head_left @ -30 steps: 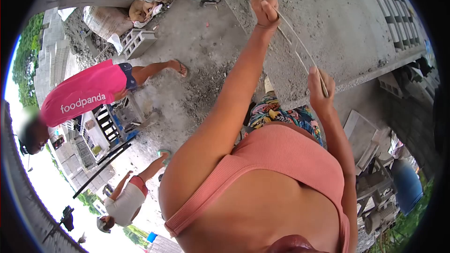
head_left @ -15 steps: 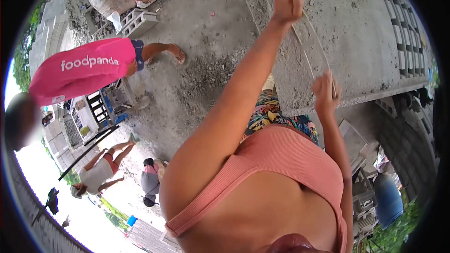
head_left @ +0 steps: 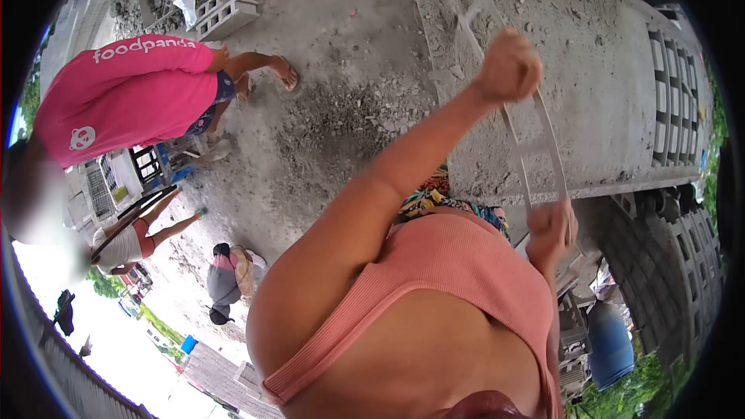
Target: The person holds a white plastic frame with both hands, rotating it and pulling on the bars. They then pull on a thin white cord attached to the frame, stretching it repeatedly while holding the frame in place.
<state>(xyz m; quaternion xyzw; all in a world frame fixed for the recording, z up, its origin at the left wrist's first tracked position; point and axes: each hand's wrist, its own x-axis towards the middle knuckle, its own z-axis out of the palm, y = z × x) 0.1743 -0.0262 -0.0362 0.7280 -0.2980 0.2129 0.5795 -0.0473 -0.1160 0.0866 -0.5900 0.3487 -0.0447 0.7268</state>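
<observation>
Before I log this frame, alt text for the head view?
Bare left hand and right hand, both closed, grip thin pale strands running between them, with a gritty grey concrete slab beyond. At left, a person in a bright pink "foodpanda" shirt stands near a grey hollow concrete block.

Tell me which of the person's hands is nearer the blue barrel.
Right. The right hand is above and left of the blue barrel in the picture, apart from it; the left hand is much farther up.
</observation>
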